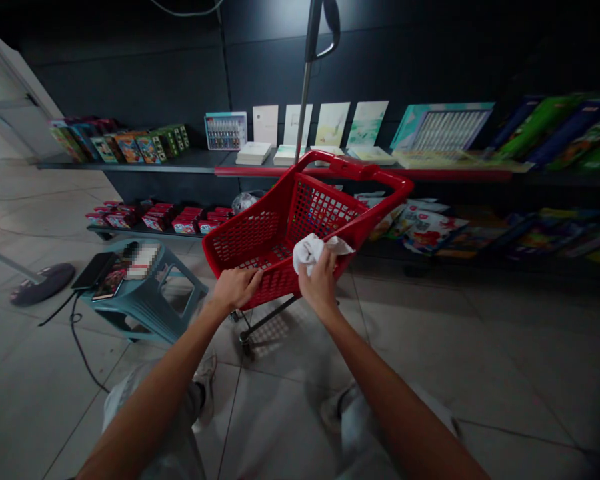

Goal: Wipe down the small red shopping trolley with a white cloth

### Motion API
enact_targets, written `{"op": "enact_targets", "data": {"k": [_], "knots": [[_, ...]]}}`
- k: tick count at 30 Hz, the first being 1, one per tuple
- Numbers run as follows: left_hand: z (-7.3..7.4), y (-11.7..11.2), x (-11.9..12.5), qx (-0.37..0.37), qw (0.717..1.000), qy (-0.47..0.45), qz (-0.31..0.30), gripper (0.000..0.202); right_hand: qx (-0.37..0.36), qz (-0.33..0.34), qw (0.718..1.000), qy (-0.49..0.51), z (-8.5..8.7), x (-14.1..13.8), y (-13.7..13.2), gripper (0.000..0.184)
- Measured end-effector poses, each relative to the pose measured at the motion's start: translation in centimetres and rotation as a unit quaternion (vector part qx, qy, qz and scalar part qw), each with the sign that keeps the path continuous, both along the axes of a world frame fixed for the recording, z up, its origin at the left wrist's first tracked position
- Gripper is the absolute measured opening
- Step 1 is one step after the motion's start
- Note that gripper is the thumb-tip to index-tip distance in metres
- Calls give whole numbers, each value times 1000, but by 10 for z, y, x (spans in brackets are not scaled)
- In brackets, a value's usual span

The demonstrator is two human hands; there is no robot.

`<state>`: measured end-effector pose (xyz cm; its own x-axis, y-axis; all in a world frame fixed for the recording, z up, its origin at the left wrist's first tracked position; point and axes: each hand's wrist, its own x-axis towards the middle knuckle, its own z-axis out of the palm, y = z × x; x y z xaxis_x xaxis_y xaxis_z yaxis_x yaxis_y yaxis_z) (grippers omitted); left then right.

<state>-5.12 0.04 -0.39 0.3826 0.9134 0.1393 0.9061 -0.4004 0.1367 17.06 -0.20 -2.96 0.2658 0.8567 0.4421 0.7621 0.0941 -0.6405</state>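
Note:
A small red shopping cart with perforated basket walls stands on wheels in front of me, its handle toward the right. My left hand is closed over the near rim of the basket. Farther right along the same side, my right hand grips a crumpled white cloth against the rim. Part of the cloth sticks out past my fingers toward the handle. Inside, the visible part of the basket floor bears nothing.
A blue-grey plastic stool with a black device and papers stands at left, its cable trailing to the floor. Behind the cart runs a shelf of books, boxes and snack bags. A metal pole rises behind the basket.

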Motion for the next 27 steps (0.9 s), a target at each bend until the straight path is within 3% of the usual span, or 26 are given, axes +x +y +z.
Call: {"op": "enact_targets", "data": {"k": [4,9,15,18,22,27], "knots": [[-3,3,6,-2,1000,-4,12,67,-10,41,999,31,-1,-18,-8,60],[-5,6,11,6,1000,-5,14,74,-22,74,997,31,10,-24,-7,28],[-3,7,11,-15,999,12,31,80,2,163,986,26,-3,-61,-16,9],[-6,8,8,-15,999,15,32,80,-2,188,982,21,-7,-69,-18,8],[-8,9,5,-12,1000,3,19,74,-41,227,973,-9,-5,-58,-16,14],[-6,7,2,-5,999,-26,-26,62,-143,319,926,-140,-5,-35,-23,28]]}}
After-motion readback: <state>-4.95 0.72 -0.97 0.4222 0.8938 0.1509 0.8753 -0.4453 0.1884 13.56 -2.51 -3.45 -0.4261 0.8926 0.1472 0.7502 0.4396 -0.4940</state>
